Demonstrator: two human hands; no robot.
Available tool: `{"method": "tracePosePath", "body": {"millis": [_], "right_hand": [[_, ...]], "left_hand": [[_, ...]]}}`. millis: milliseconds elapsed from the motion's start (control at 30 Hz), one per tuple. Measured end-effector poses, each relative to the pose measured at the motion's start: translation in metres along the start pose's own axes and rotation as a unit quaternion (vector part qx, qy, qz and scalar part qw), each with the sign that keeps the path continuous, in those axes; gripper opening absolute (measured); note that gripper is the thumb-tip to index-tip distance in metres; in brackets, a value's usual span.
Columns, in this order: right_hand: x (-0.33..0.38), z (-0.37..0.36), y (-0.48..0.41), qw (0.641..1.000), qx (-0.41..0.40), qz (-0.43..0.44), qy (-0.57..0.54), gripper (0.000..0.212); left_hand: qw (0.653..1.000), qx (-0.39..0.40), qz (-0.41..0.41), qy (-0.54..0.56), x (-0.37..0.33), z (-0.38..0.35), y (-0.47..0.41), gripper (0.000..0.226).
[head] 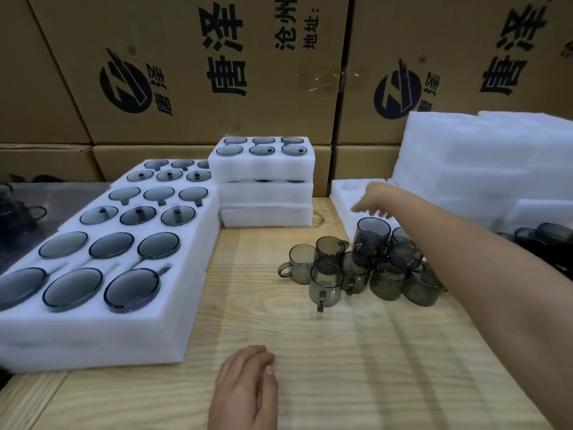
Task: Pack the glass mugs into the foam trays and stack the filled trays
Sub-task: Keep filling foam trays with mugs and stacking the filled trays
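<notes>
while the left hand (pixel 245 386) is laid flat on the pale wooden table (pixel 341 352), fingers pressed together, the right hand (pixel 370 200) is stretched over the empty white foam tray (pixel 339 189), fingers loosely spread, nothing held. about ten smoky grey glass mugs (pixel 359 268) are clustered loose just before that tray, some piled on others. three filled white foam trays (pixel 173 308), six mugs each, are lined up at left; a stack of three foam trays (pixel 266 169) is seen behind, six mugs on top.

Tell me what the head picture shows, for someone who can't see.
A person's right hand reaches over loose glass mugs toward a foam tray on a wooden table. Filled trays sit left; the left hand lies open in front.
</notes>
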State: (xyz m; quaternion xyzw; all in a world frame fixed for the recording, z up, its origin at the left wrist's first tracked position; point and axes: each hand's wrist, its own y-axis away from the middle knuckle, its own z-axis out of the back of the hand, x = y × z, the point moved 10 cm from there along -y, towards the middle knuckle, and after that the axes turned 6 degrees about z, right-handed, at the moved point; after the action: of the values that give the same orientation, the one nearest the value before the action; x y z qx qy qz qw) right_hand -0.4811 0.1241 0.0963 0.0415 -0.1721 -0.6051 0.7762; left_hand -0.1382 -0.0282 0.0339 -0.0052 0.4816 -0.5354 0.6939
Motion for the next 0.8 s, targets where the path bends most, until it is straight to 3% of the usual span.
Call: {"method": "tracePosePath", "body": {"millis": [100, 200, 500, 667, 733, 800], "right_hand": [[-0.009, -0.02, 0.002, 0.996, 0.057, 0.02, 0.058, 0.053], [-0.006, -0.024, 0.005, 0.993, 0.084, 0.036, 0.07, 0.056], [-0.012, -0.018, -0.011, 0.999, 0.035, 0.019, -0.018, 0.023], [-0.017, -0.024, -0.003, 0.995, 0.099, -0.013, -0.004, 0.039], [-0.018, -0.027, -0.002, 0.994, 0.103, -0.014, 0.018, 0.051], [-0.018, -0.028, -0.006, 0.996, 0.09, -0.008, 0.014, 0.048]], "left_hand": [[1.0, 0.016, 0.008, 0.004, 0.0, -0.001, 0.0, 0.041], [0.999, 0.026, 0.026, 0.01, 0.001, -0.001, 0.001, 0.043], [0.997, 0.049, 0.062, 0.002, 0.01, -0.008, 0.005, 0.02], [0.997, 0.05, 0.062, 0.006, 0.01, -0.008, 0.005, 0.03], [0.997, 0.051, 0.066, 0.003, 0.011, -0.009, 0.005, 0.02], [0.997, 0.054, 0.062, -0.007, 0.011, -0.01, 0.005, 0.018]]}}
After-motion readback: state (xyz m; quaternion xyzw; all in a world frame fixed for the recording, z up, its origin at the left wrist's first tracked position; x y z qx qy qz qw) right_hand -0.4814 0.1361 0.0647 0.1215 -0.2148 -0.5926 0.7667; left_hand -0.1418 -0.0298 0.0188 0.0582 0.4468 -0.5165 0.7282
